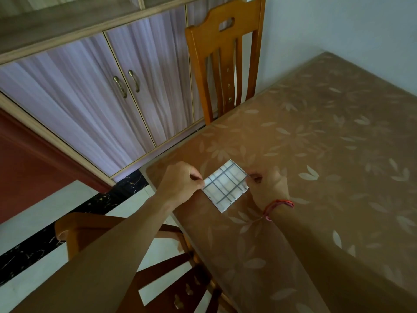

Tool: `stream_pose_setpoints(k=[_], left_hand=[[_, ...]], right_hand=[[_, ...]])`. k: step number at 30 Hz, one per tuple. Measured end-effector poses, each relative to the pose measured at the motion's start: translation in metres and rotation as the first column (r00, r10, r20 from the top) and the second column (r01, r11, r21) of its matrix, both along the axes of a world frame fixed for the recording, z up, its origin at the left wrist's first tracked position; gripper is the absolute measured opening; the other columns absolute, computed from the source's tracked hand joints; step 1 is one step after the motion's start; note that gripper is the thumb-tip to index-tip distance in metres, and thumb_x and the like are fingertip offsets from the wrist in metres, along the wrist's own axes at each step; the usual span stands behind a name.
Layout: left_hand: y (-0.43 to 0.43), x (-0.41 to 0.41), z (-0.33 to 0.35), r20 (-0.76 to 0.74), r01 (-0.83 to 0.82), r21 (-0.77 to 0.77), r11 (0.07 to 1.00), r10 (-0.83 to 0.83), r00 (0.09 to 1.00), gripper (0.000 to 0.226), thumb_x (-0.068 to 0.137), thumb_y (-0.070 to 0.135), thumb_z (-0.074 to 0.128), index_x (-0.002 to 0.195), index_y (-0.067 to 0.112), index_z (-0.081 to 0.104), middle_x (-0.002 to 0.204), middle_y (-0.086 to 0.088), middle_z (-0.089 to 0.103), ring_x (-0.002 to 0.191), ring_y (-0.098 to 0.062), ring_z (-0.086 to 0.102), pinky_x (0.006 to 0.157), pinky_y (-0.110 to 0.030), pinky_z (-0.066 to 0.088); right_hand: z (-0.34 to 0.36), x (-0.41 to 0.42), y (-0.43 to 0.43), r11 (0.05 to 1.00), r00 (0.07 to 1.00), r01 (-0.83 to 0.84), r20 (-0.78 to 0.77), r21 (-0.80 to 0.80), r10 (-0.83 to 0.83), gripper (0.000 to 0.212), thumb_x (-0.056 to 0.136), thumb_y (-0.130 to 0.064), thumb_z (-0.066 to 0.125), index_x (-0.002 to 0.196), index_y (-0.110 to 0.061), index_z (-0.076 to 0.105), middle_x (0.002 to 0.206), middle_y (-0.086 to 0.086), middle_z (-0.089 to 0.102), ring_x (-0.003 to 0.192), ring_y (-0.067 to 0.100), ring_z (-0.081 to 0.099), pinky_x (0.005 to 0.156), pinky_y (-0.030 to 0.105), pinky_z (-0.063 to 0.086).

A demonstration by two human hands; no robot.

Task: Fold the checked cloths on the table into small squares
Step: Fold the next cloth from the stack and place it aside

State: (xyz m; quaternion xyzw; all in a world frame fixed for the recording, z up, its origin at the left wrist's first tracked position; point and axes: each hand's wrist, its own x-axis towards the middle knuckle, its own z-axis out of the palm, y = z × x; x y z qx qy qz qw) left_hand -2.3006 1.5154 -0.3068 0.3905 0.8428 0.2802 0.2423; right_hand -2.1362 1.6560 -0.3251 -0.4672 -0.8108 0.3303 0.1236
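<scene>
- Checked cloth (225,185), white with grey lines, lies flat near the corner of the worktop (316,154), already folded down to a small piece.
- Left hand (180,181) pinches the left edge of the cloth with fingers closed tight on it.
- Right hand (267,188) pinches the right edge the same way; a red string band (278,205) sits on that wrist.
- Both hands hold opposite sides, probably to keep the layers lined up and pull the cloth smooth, so the next fold comes out neat.
- It looks close to a small square, so this cloth seems nearly done.
- No other checked cloth shows.
- A wooden chair (225,64) stands at the far side of the worktop.
- No words or labels can be read anywhere.
</scene>
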Motion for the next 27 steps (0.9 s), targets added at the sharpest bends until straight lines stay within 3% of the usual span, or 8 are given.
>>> stream_pose_setpoints(k=[3, 7, 9, 11, 13, 17, 22, 27], left_hand=[[-0.001, 0.0, -0.002, -0.11, 0.02, 0.041, 0.999, -0.015, 0.994, 0.009, 0.084, 0.021, 0.074, 0.091, 0.015, 0.075, 0.081, 0.009, 0.068, 0.075, -0.003, 0.064, 0.067, -0.009, 0.045], [0.007, 0.014, 0.004, -0.316, 0.212, 0.115, 0.97, -0.167, 0.934, 0.03, 0.098, 0.015, 0.054, 0.126, 0.009, 0.061, 0.121, -0.002, 0.062, 0.114, -0.015, 0.055, 0.094, -0.013, 0.035], [0.017, 0.021, 0.003, -0.318, 0.364, 0.071, 0.929, -0.325, 0.891, 0.044, 0.099, 0.014, 0.05, 0.142, 0.008, 0.045, 0.145, -0.004, 0.046, 0.135, -0.014, 0.039, 0.105, -0.008, 0.018], [0.028, 0.025, -0.007, -0.347, 0.489, -0.066, 0.87, -0.479, 0.806, 0.06, 0.1, 0.014, 0.047, 0.152, 0.007, 0.02, 0.161, -0.006, 0.016, 0.148, -0.013, 0.01, 0.115, -0.012, -0.002], [0.037, 0.022, -0.019, -0.339, 0.523, -0.2, 0.829, -0.559, 0.756, 0.062, 0.103, 0.015, 0.038, 0.154, 0.01, 0.003, 0.163, -0.004, -0.004, 0.148, -0.009, -0.01, 0.117, -0.02, -0.011], [0.043, 0.016, -0.027, -0.345, 0.57, -0.261, 0.779, -0.627, 0.698, 0.059, 0.105, 0.019, 0.028, 0.154, 0.013, -0.004, 0.162, 0.0, -0.011, 0.146, -0.007, -0.016, 0.12, -0.026, -0.008], [0.023, -0.001, -0.035, -0.468, 0.63, -0.285, 0.722, -0.678, 0.566, 0.062, 0.1, 0.028, 0.029, 0.155, 0.009, 0.006, 0.162, -0.005, 0.002, 0.149, -0.014, -0.003, 0.122, -0.034, 0.006], [-0.023, -0.002, -0.033, -0.526, 0.589, -0.307, 0.747, -0.649, 0.549, 0.057, 0.103, 0.033, 0.017, 0.155, 0.012, 0.014, 0.162, -0.002, 0.012, 0.149, -0.012, 0.005, 0.12, -0.031, 0.008]], right_hand=[[-0.001, 0.0, 0.001, 0.998, 0.999, -0.002, 0.039, 0.07, -0.001, 0.021, 0.084, -0.014, 0.062, 0.103, -0.021, 0.07, 0.095, -0.004, 0.051, 0.087, 0.02, 0.057, 0.073, 0.03, 0.048], [0.007, 0.006, -0.022, 0.919, 0.986, -0.152, -0.012, 0.363, 0.167, 0.036, 0.087, -0.02, 0.061, 0.123, -0.015, 0.062, 0.122, 0.006, 0.054, 0.109, 0.024, 0.05, 0.092, 0.039, 0.048], [0.011, 0.002, -0.037, 0.894, 0.938, -0.347, 0.126, 0.284, 0.323, 0.054, 0.095, -0.03, 0.047, 0.145, -0.011, 0.038, 0.149, 0.008, 0.037, 0.132, 0.024, 0.038, 0.11, 0.035, 0.035], [0.005, -0.003, -0.045, 0.854, 0.861, -0.487, 0.263, 0.183, 0.434, 0.069, 0.096, -0.043, 0.023, 0.153, -0.009, 0.004, 0.161, 0.006, 0.001, 0.148, 0.02, 0.007, 0.12, 0.03, 0.01], [-0.007, -0.004, -0.045, 0.842, 0.827, -0.514, 0.356, 0.166, 0.435, 0.076, 0.09, -0.052, 0.005, 0.15, -0.01, -0.015, 0.159, 0.004, -0.019, 0.146, 0.016, -0.016, 0.121, 0.034, -0.001], [-0.015, -0.004, -0.043, 0.835, 0.804, -0.52, 0.434, 0.18, 0.407, 0.071, 0.096, -0.05, 0.008, 0.149, -0.01, -0.019, 0.157, 0.004, -0.024, 0.145, 0.015, -0.022, 0.115, 0.03, -0.013], [-0.017, -0.004, -0.044, 0.835, 0.805, -0.516, 0.442, 0.193, 0.396, 0.069, 0.1, -0.048, 0.009, 0.15, -0.008, -0.016, 0.158, 0.006, -0.024, 0.145, 0.017, -0.023, 0.114, 0.03, -0.015], [-0.016, -0.005, -0.044, 0.838, 0.787, -0.523, 0.467, 0.158, 0.404, 0.078, 0.085, -0.052, -0.011, 0.148, -0.006, -0.019, 0.156, 0.01, -0.027, 0.144, 0.02, -0.025, 0.113, 0.032, -0.016]])
